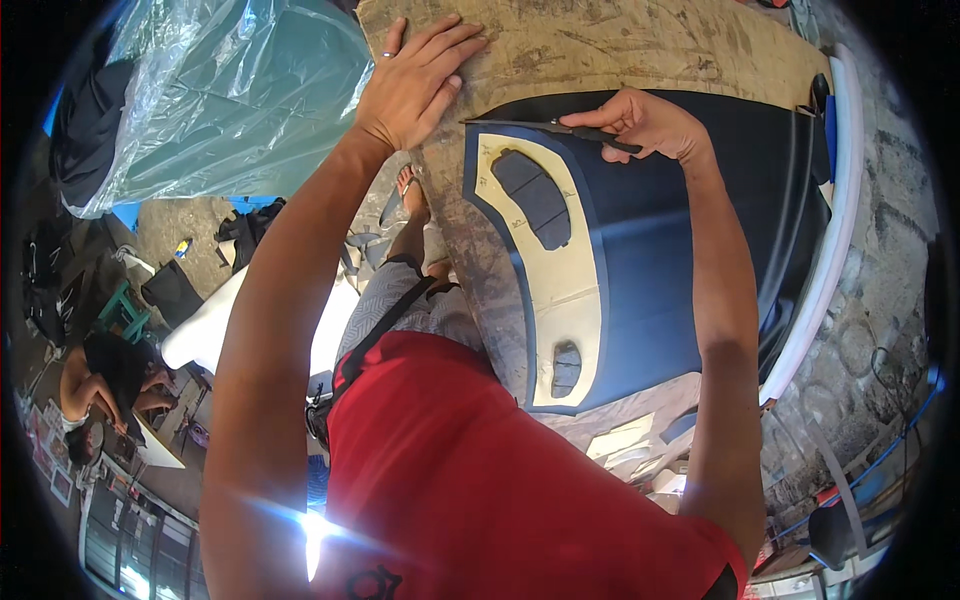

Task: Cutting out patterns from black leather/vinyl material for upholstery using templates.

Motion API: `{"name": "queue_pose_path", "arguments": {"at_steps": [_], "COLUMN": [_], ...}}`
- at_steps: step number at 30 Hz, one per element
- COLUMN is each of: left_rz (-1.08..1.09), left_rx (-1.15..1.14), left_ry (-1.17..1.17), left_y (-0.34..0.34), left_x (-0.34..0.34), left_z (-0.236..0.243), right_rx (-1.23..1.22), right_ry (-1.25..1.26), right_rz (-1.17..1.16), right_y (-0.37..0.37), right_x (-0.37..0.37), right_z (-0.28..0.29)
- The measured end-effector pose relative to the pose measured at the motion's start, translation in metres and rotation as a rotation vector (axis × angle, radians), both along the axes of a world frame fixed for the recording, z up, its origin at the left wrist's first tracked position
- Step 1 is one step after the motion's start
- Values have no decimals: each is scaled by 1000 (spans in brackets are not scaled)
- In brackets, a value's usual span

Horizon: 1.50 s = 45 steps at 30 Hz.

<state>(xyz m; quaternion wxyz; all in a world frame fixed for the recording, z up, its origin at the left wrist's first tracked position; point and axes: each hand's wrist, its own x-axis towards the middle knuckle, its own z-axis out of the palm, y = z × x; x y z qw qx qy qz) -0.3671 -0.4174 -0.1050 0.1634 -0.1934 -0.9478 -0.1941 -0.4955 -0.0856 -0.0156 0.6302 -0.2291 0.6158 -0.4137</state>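
My right hand (645, 125) is closed around the dark handles of a pair of scissors (535, 125). Their blades point left and lie at the far edge of a dark blue-black sheet (655, 240), just beyond a cream pattern piece (562, 285). The curved pattern rests on the sheet, a dark blue margin showing around it. On it are two dark, segmented blocks, a larger one (535, 195) at the far end and a smaller one (566, 370) at the near end. My left hand (415, 85) lies flat on the wooden board (600, 50), fingers spread, holding nothing.
Clear plastic wrap (230, 90) covers a greenish bulk at the far left. A white roll-like edge (840, 200) borders the sheet on the right. Paper offcuts (625, 435) lie near the board's front. Another person (100, 385) sits bent over at the lower left.
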Motion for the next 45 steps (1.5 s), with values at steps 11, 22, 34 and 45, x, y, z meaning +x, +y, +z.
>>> {"name": "queue_pose_path", "arguments": {"at_steps": [11,22,34,45], "left_rz": [-16,-19,-30,-19], "left_rx": [139,94,172,83], "left_ry": [-5,53,2,-53], "left_y": [9,0,4,2], "left_x": [8,-3,5,7], "left_z": [25,-4,11,16], "right_rx": [28,-7,-25,-416], "right_ry": [-40,-25,12,55], "right_rz": [-37,-23,-130,-1126], "right_y": [-1,0,3,154], "right_x": [1,-1,13,317], "right_z": [2,-13,10,104]}}
